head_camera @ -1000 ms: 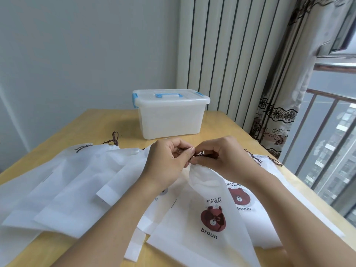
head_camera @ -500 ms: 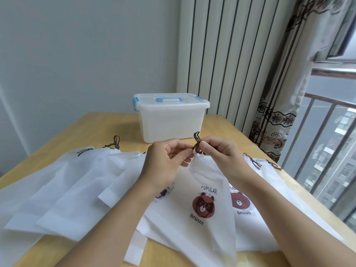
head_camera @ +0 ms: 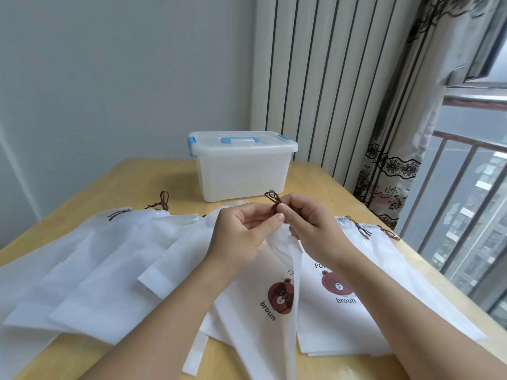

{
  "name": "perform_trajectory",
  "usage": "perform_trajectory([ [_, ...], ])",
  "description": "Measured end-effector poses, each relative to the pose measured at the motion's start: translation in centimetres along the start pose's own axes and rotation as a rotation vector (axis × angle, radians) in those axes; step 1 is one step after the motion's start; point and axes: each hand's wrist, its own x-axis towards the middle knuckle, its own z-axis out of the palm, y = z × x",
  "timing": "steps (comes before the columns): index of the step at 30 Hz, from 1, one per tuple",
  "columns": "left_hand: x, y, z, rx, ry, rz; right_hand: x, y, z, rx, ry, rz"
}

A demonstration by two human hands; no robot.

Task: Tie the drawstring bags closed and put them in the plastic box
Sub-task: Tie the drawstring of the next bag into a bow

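A white drawstring bag [head_camera: 274, 275] with a brown bear print hangs lifted in front of me, its top bunched tight. My left hand [head_camera: 244, 231] and my right hand [head_camera: 310, 223] meet at the neck of the bag, both pinching its dark brown drawstring [head_camera: 273, 200], whose loops stick up above my fingers. Several more white bags [head_camera: 109, 256] lie flat across the wooden table [head_camera: 323, 185], one with a bear print [head_camera: 345, 297] under the lifted bag. The translucent plastic box [head_camera: 241, 171] stands at the far side with its blue-handled lid on.
A striped radiator stands behind the box, and a patterned curtain [head_camera: 395, 174] hangs at the right. Beyond the table's right edge there is a window railing. Loose drawstring ends [head_camera: 362, 230] lie on the bags at the right.
The held bag has been raised and its top gathered tighter. The drawstring loops now stand up above my fingers, and my hands have moved slightly up and closer together.
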Motion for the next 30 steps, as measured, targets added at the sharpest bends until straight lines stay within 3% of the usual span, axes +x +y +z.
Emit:
perform_trajectory([
  [5,-0.1,-0.1,-0.1,-0.179,-0.056,-0.159,-0.2,-0.2,0.2,0.069,-0.03,0.027],
  [9,0.0,0.2,-0.1,-0.086,-0.071,-0.17,-0.2,-0.3,0.2,-0.067,0.018,-0.037],
  [15,-0.2,0.1,-0.1,0.035,-0.055,-0.121,-0.2,-0.2,0.2,-0.054,0.036,-0.022],
  [20,-0.3,-0.2,0.7,0.111,0.022,0.013,-0.3,-0.5,0.4,-0.289,0.147,-0.128],
  [27,-0.1,-0.2,1.1,-0.009,0.108,-0.028,-0.5,-0.8,0.6,-0.539,0.402,-0.313],
  [30,-0.2,-0.1,1.2,-0.174,0.032,-0.116,-0.4,-0.7,0.6,-0.525,0.41,-0.324],
])
